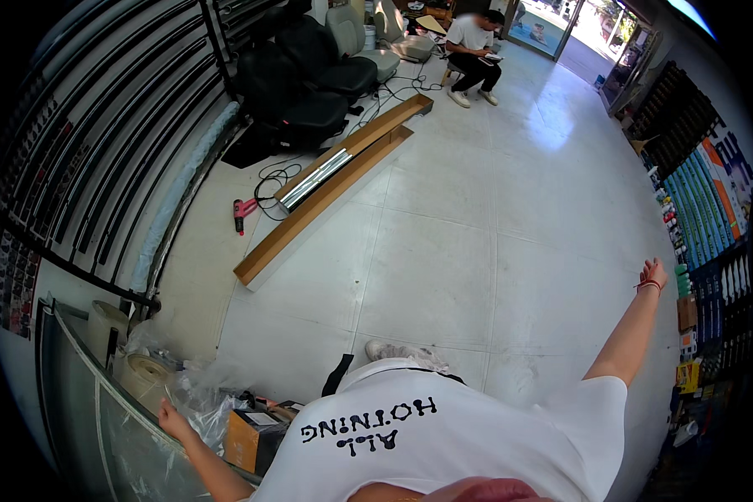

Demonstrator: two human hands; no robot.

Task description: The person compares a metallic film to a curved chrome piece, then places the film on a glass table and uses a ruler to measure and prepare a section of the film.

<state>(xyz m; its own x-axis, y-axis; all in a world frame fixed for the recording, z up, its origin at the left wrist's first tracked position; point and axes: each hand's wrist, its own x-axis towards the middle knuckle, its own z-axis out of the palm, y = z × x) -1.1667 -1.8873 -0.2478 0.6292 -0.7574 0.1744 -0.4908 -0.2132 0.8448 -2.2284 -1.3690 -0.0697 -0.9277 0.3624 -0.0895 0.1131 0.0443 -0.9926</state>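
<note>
My left hand (174,421) is low on the left, beside the rim of a glass display counter (81,351). Its fingers are curled, and whether they hold anything is too small to tell. Stretched out to the right, my right hand (652,274) has loosely bent fingers with nothing visible in them, and a red cord circles its wrist. On the floor ahead, out of reach of both hands, lies a long cardboard box (383,128) with shiny silvery rolls (317,179) in it. An uncovered long cardboard tray (326,216) lies alongside, nearer to me.
A pink heat gun (243,213) and black cables lie left of the box, near black car seats (295,94). Film rolls hang on the left wall rack (144,150). A seated person (474,50) is near the doorway. Clear plastic wrap (210,389) surrounds a carton (248,439).
</note>
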